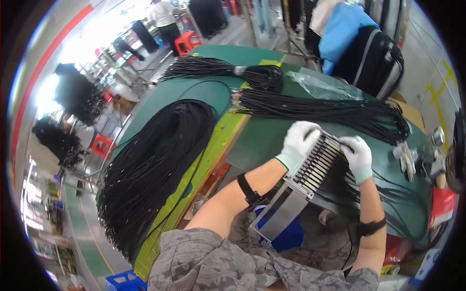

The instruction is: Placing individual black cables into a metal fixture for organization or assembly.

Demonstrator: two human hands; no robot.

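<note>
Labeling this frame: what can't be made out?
- Left hand: head view, palm hidden by its own back.
- Right hand: head view, grip too small to read.
- Blue item: head view, partly hidden by metal rack.
- Large cord bundle: head view, tips blurred, too small.

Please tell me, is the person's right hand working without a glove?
No, a white glove covers the right hand beside the slotted metal fixture.

Narrow gap between rack [314, 167] and cables [320, 109]

Gloved left hand [297, 141], gloved right hand [358, 155], slotted metal rack [316, 167] between, black cables [160, 155] around
</note>
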